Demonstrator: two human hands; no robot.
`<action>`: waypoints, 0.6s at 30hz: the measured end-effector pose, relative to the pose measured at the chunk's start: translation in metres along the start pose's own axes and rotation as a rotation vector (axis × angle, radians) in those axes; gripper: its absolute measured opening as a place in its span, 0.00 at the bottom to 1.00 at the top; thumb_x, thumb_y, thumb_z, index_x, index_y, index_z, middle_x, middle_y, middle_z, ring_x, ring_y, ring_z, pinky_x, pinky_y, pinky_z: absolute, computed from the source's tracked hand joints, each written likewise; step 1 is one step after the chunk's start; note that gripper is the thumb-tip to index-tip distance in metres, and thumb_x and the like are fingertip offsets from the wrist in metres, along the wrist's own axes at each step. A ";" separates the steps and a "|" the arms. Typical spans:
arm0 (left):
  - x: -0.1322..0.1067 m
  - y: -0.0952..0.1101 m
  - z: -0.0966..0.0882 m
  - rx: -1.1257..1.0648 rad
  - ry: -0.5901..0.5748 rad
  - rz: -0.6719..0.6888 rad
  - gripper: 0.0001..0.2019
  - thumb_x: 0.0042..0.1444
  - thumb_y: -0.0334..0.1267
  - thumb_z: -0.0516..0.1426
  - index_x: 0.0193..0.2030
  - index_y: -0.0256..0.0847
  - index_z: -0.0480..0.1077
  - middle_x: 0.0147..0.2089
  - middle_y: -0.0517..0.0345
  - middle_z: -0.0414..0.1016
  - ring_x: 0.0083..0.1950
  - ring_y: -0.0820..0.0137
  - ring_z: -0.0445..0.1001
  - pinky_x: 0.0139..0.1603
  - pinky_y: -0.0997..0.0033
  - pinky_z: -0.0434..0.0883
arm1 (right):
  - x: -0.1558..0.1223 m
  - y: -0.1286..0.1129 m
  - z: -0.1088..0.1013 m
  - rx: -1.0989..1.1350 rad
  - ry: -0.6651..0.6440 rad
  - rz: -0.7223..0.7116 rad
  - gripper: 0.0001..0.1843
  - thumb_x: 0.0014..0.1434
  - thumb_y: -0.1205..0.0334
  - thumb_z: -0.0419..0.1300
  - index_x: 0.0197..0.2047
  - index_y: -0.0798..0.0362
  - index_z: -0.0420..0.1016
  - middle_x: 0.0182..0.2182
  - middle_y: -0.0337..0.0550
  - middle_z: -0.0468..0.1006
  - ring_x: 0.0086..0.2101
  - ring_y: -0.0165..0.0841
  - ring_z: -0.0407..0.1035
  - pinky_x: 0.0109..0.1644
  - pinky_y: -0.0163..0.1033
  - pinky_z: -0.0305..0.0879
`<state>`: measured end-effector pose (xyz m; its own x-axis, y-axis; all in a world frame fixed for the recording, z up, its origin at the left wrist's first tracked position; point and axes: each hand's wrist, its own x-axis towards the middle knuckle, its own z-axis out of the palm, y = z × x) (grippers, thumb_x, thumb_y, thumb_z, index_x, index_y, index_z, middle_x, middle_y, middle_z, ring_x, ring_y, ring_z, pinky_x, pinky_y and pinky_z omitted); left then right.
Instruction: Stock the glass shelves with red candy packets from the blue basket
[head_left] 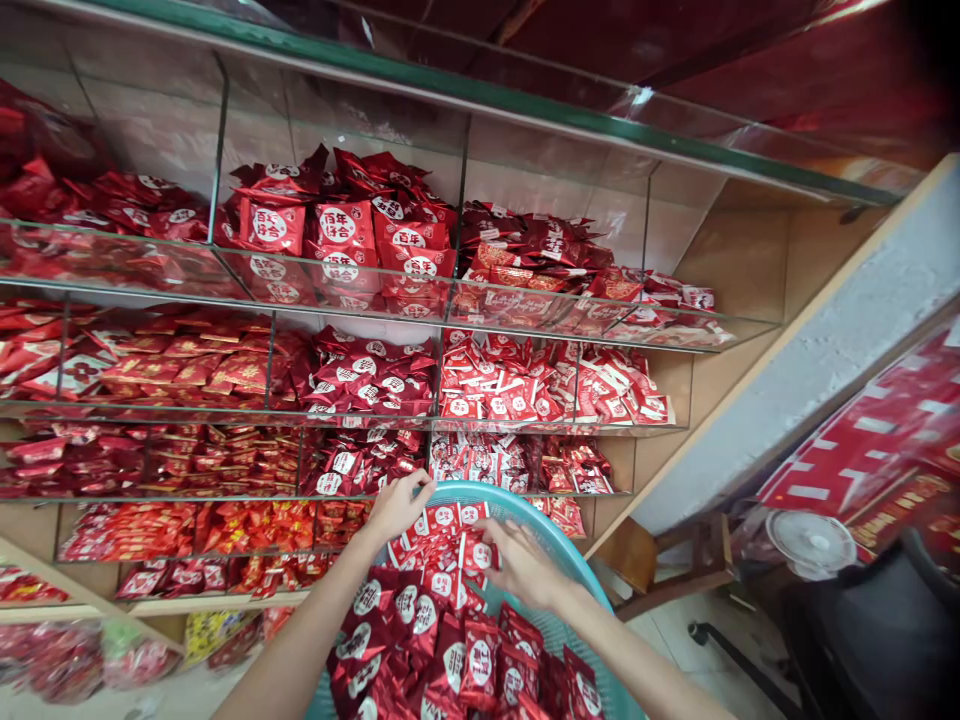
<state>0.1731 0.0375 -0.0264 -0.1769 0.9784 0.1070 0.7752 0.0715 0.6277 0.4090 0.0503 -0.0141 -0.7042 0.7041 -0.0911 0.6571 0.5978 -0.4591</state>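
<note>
A turquoise plastic basket [581, 565] sits in front of me, filled with shiny red packets. The larger dark red packets [480, 665] lie at its near side, and smaller red-and-white packets [442, 585] lie at its far side. My right hand [525, 565] reaches over the basket's right side, its fingers closed around a small red-and-white packet [474, 553]. At the far rim, close to a glass shelf edge, is my left hand [397, 510]. Its fingers are curled together, and what is between them, if anything, is hidden.
Glass-fronted shelves [360, 410] rise ahead, divided into bins of red packets. Plastic bags of sweets [56, 660] lie below at left. A wooden stool [679, 570], a black chair [877, 630] and a white round lid [810, 540] stand at right.
</note>
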 end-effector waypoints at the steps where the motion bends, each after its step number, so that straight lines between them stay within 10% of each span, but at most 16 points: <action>1: 0.000 -0.001 0.000 0.000 0.002 0.001 0.17 0.55 0.51 0.43 0.35 0.46 0.69 0.31 0.63 0.74 0.32 0.73 0.69 0.33 0.78 0.59 | -0.003 0.003 0.006 -0.003 -0.022 0.054 0.29 0.47 0.64 0.57 0.54 0.45 0.56 0.44 0.43 0.70 0.50 0.41 0.58 0.54 0.47 0.48; 9: 0.003 -0.008 0.005 -0.001 0.003 0.032 0.17 0.55 0.51 0.44 0.36 0.48 0.69 0.31 0.64 0.74 0.31 0.73 0.69 0.33 0.78 0.59 | -0.006 -0.005 0.027 -0.113 0.025 0.138 0.26 0.43 0.69 0.55 0.49 0.49 0.58 0.43 0.45 0.70 0.46 0.41 0.60 0.50 0.45 0.51; 18: 0.000 -0.003 0.002 -0.005 -0.029 -0.055 0.15 0.53 0.49 0.46 0.38 0.48 0.69 0.32 0.63 0.74 0.34 0.72 0.70 0.37 0.77 0.60 | 0.020 -0.018 0.028 -0.015 -0.126 -0.182 0.21 0.47 0.64 0.56 0.47 0.51 0.61 0.44 0.43 0.68 0.44 0.36 0.60 0.48 0.40 0.55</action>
<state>0.1719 0.0380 -0.0303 -0.2011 0.9783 0.0496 0.7620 0.1244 0.6355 0.3758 0.0426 -0.0328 -0.8391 0.5310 -0.1177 0.5191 0.7172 -0.4650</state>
